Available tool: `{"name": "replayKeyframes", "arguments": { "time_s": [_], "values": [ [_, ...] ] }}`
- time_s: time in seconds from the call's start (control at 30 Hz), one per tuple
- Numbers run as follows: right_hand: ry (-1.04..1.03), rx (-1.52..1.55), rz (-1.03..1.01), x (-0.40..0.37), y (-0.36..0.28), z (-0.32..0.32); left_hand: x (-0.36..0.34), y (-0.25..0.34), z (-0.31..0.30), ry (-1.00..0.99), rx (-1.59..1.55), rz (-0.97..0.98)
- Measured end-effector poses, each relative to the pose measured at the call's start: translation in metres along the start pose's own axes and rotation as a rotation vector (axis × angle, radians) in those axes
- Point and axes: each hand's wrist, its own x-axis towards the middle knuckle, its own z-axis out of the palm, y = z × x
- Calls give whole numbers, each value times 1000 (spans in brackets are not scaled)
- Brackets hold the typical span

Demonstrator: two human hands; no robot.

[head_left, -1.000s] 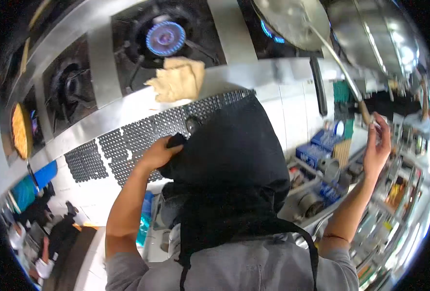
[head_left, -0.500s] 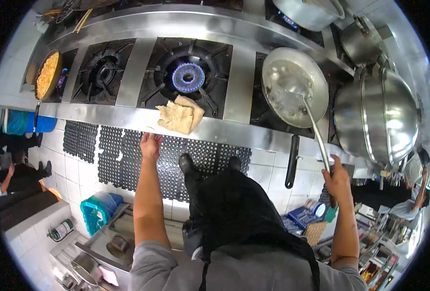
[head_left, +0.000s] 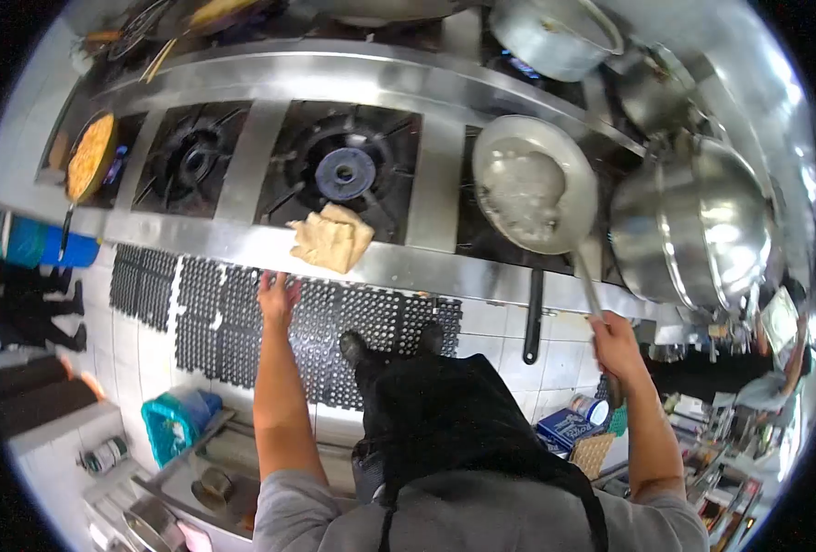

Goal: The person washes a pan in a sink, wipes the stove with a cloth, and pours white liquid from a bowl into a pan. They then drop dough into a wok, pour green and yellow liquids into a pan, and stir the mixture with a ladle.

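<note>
My right hand is closed around the long handle of a metal ladle. The ladle's far end is at the front right rim of a frying pan; its shape is blurred there. Clear, bubbly liquid lies in the pan, and its black handle sticks out over the stove's front edge. My left hand is just below that edge, fingers apart, with nothing visible in them. Close above it, a folded beige cloth rests on the steel edge, before an unlit burner.
At far left, a pan of orange-yellow food sits over a lit burner. Large steel bowls stand right of the frying pan, and a big pot sits behind. Black rubber mats cover the floor. Other people are at both sides.
The middle burner's blue flame has gone out. The ladle has been drawn back from the pan's middle to its rim. My left hand stays by the front edge. The view has shifted slightly.
</note>
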Motion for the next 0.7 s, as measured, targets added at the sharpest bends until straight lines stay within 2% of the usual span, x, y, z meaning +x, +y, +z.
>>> {"name": "replayKeyframes", "arguments": {
  "time_s": [0.03, 0.07, 0.1, 0.13, 0.2, 0.23, 0.3, 0.37, 0.4, 0.47, 0.5, 0.53, 0.6, 0.63, 0.7],
  "values": [
    [-163, 423, 144, -15, -20, -2, -21, 8, 11, 49, -10, -43],
    [-286, 630, 145, -24, -32, -7, -40, 11, 17, 100, -15, -83],
    [-386, 823, 202, -29, -38, -10, -33, -19, -1, -36, -31, -176],
    [-356, 846, 194, -26, -33, -15, -20, -46, -18, -171, -45, -267],
    [-815, 1416, 352, -15, -14, -15, -81, -41, 23, -421, 160, -396],
    [-846, 1504, 347, -18, -14, -15, -122, -29, 57, -507, 289, -436],
    [-805, 1463, 286, -29, -16, -15, -181, -18, 117, -739, 297, -499],
    [-682, 1325, 217, -41, -21, -14, -229, -21, 177, -1018, 367, -393],
    [-672, 1331, 208, -46, -22, -15, -245, -31, 203, -1104, 358, -401],
    [-465, 1073, 98, -52, -21, -18, -281, -30, 253, -1159, 214, -493],
    [-464, 1075, 88, -53, -19, -21, -291, -35, 275, -1191, 150, -495],
    [-410, 1013, 51, -53, -16, -25, -300, -36, 289, -1192, 149, -483],
    [-361, 955, 13, -50, -4, -33, -316, -43, 311, -925, 84, -676],
    [-323, 883, -11, -46, 4, -39, -324, -52, 317, -861, -7, -681],
    [-298, 814, -43, -35, 19, -52, -335, -44, 322, -807, 47, -618]
  ]
}}
